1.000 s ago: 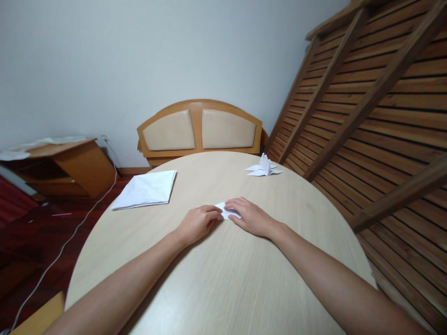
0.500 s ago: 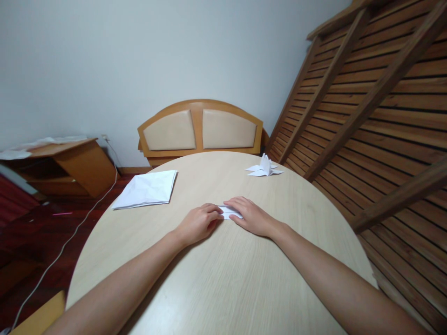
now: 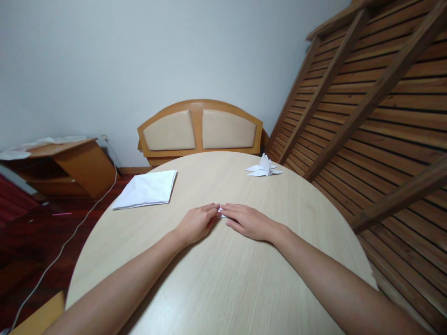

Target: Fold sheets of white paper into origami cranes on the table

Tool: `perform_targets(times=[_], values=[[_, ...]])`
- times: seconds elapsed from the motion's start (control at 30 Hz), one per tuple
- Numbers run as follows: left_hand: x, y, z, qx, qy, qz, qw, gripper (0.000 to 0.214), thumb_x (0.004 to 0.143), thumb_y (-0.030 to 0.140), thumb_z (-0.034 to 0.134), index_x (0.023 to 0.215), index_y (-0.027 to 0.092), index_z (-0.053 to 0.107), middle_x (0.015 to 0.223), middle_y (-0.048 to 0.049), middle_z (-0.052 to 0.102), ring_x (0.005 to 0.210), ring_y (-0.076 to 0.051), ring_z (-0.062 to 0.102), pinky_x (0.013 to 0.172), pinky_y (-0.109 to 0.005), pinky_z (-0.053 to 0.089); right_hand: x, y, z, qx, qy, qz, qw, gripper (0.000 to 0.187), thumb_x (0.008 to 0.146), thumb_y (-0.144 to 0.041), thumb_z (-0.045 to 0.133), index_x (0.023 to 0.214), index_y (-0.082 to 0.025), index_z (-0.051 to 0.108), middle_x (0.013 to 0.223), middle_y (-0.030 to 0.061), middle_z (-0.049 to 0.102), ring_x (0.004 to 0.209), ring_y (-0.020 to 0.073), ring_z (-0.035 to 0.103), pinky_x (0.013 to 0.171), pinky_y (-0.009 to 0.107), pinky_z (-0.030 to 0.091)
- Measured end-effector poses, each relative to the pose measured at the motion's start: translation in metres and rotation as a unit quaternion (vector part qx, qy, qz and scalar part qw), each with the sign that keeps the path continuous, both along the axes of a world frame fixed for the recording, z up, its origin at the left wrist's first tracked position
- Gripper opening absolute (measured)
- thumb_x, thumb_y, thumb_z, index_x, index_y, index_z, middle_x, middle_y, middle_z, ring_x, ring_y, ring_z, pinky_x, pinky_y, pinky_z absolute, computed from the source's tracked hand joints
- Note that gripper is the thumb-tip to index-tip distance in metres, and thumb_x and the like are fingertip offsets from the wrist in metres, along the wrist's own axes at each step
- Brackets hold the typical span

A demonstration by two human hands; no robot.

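A small piece of folded white paper (image 3: 221, 214) lies on the table between my hands, mostly hidden beneath the fingers. My left hand (image 3: 197, 223) is closed at its left end, with thumb and fingers pinching the edge. From the right, my right hand (image 3: 247, 221) lies flat over the paper, its fingers stretched out and its thumb apart on the near side. The fingertips of the two hands almost meet.
The round wooden table (image 3: 216, 288) bears a stack of white paper (image 3: 146, 190) at the left and a folded paper crane (image 3: 264, 166) at the far right. Beyond stand a headboard (image 3: 199, 125), a slatted wooden frame (image 3: 349, 116) and a low cabinet (image 3: 84, 163).
My right hand has slid left and a little nearer, over the paper, so less of the paper shows. My left hand has barely moved.
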State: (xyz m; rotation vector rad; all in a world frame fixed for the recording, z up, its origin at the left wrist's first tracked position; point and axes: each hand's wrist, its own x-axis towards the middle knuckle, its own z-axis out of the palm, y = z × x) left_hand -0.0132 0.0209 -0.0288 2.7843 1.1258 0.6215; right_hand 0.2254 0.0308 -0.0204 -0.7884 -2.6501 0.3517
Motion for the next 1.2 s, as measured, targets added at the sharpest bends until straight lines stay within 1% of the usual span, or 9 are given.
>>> perform_targets(times=[0.1, 0.23, 0.33, 0.43, 0.57, 0.63, 0.83, 1.03, 1.2], values=[[0.000, 0.001, 0.000, 0.000, 0.000, 0.002, 1.000, 0.023, 0.100, 0.017, 0.046, 0.116, 0.021, 0.063, 0.132, -0.0087, 0.066, 0.127, -0.023, 0.061, 0.103, -0.040, 0.053, 0.002, -0.004, -0.002, -0.034, -0.018, 0.006, 0.999, 0.058, 0.101, -0.043, 0.049, 0.153, -0.019, 0.040, 0.160, 0.0111, 0.036, 0.149, 0.0247, 0.031, 0.123, 0.045, 0.026], [-0.001, 0.001, -0.001, -0.005, 0.001, 0.007, 1.000, 0.025, 0.099, 0.015, 0.047, 0.118, 0.022, 0.061, 0.136, -0.0075, 0.064, 0.129, -0.023, 0.059, 0.105, -0.039, 0.051, 0.005, -0.004, 0.001, -0.055, -0.038, 0.008, 0.998, 0.065, 0.099, -0.051, 0.050, 0.155, -0.019, 0.036, 0.162, 0.0107, 0.031, 0.151, 0.0255, 0.026, 0.125, 0.046, 0.021], [-0.001, 0.000, 0.000, -0.012, 0.004, 0.019, 1.000, 0.024, 0.100, 0.017, 0.046, 0.117, 0.022, 0.062, 0.138, -0.0077, 0.063, 0.128, -0.023, 0.059, 0.104, -0.039, 0.052, 0.008, 0.000, 0.006, -0.052, -0.044, 0.009, 0.998, 0.062, 0.098, -0.047, 0.053, 0.153, -0.020, 0.040, 0.159, 0.0108, 0.036, 0.149, 0.0249, 0.031, 0.123, 0.044, 0.025], [0.000, -0.001, 0.002, -0.018, 0.000, 0.028, 0.999, 0.024, 0.101, 0.018, 0.043, 0.113, 0.022, 0.063, 0.137, -0.0074, 0.064, 0.124, -0.023, 0.063, 0.100, -0.037, 0.054, 0.012, 0.004, 0.010, -0.037, -0.037, 0.000, 0.999, 0.050, 0.099, -0.039, 0.053, 0.146, -0.022, 0.051, 0.153, 0.0097, 0.047, 0.144, 0.0246, 0.041, 0.119, 0.043, 0.032], [0.002, -0.001, 0.005, -0.018, -0.006, 0.028, 0.999, 0.025, 0.100, 0.016, 0.043, 0.111, 0.023, 0.064, 0.130, -0.0054, 0.068, 0.116, -0.021, 0.066, 0.096, -0.035, 0.054, 0.012, 0.007, 0.011, -0.003, -0.018, -0.023, 1.000, 0.031, 0.099, -0.032, 0.055, 0.125, -0.023, 0.069, 0.130, 0.0088, 0.069, 0.124, 0.0248, 0.061, 0.106, 0.040, 0.045], [0.002, -0.001, 0.005, -0.018, -0.006, 0.021, 1.000, 0.024, 0.099, 0.016, 0.044, 0.110, 0.023, 0.064, 0.128, -0.0048, 0.068, 0.113, -0.021, 0.066, 0.095, -0.034, 0.054, 0.010, 0.007, 0.011, 0.015, -0.007, -0.036, 0.999, 0.026, 0.098, -0.031, 0.058, 0.117, -0.022, 0.073, 0.120, 0.0081, 0.073, 0.114, 0.0250, 0.066, 0.099, 0.039, 0.048], [0.002, -0.002, 0.005, -0.024, -0.022, 0.004, 0.999, 0.024, 0.096, 0.012, 0.047, 0.109, 0.023, 0.064, 0.124, -0.0046, 0.070, 0.108, -0.020, 0.067, 0.092, -0.033, 0.054, 0.005, 0.006, 0.007, 0.027, 0.032, -0.058, 0.997, 0.020, 0.097, -0.027, 0.060, 0.108, -0.022, 0.075, 0.113, 0.0056, 0.075, 0.107, 0.0228, 0.067, 0.095, 0.036, 0.049], [0.002, 0.000, 0.003, -0.024, -0.061, -0.011, 0.998, 0.022, 0.093, 0.009, 0.051, 0.107, 0.020, 0.065, 0.118, -0.0075, 0.070, 0.105, -0.020, 0.066, 0.094, -0.035, 0.053, 0.004, 0.005, 0.006, 0.013, 0.068, -0.077, 0.995, 0.022, 0.094, -0.024, 0.062, 0.114, -0.021, 0.071, 0.109, 0.0059, 0.075, 0.102, 0.0222, 0.067, 0.092, 0.036, 0.050], [0.004, 0.000, 0.003, -0.011, -0.079, -0.023, 0.997, 0.022, 0.094, 0.009, 0.051, 0.106, 0.018, 0.066, 0.112, -0.0091, 0.070, 0.103, -0.021, 0.064, 0.093, -0.035, 0.052, 0.003, 0.006, 0.004, 0.020, 0.093, -0.058, 0.994, 0.020, 0.096, -0.021, 0.057, 0.109, -0.019, 0.072, 0.114, 0.0072, 0.074, 0.107, 0.0218, 0.064, 0.096, 0.036, 0.049]])
